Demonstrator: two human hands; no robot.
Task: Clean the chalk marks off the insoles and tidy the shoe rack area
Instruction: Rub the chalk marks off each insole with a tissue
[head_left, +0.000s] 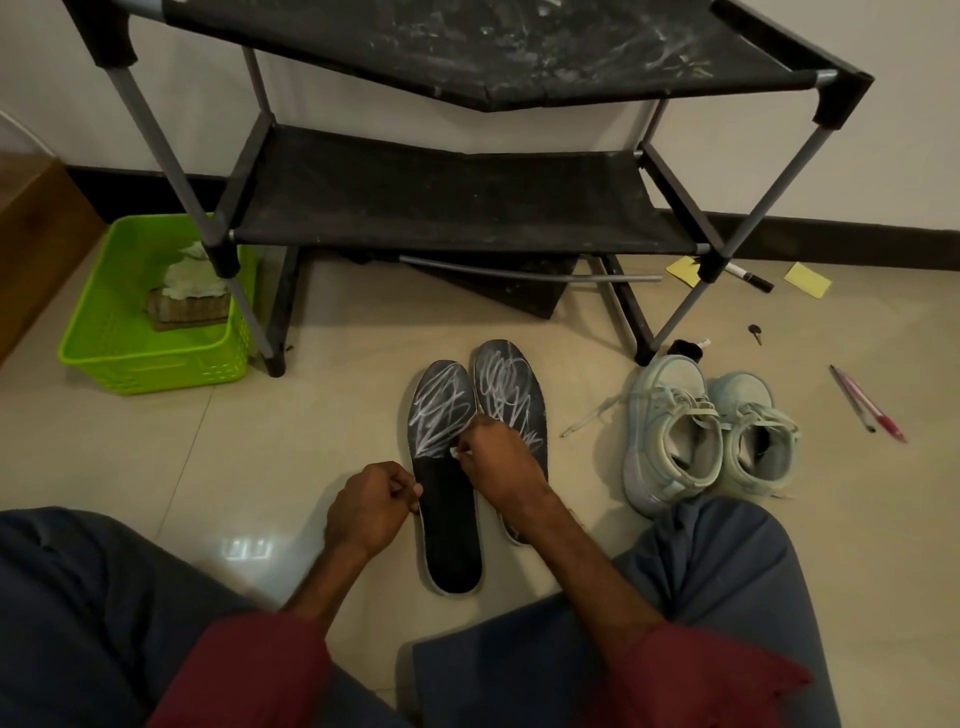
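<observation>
Apparently wiping left insole (449, 525): right hand (498, 457) pinches a white bit (455, 453) on it; left hand (371, 501) fingers (404, 491) curled, pinning its edge. Chalk (439, 415) lies beyond fingers; next, rub toeward.

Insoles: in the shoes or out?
Out. Both insoles lie flat on the floor, left of the pale sneakers, chalk scribbles facing up.

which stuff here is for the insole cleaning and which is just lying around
In use: half-clean insole, held by left hand; scribbled insole; small white piece pinched in right hand.
Lying about: pale sneakers, two pens, marker, yellow notes.
</observation>
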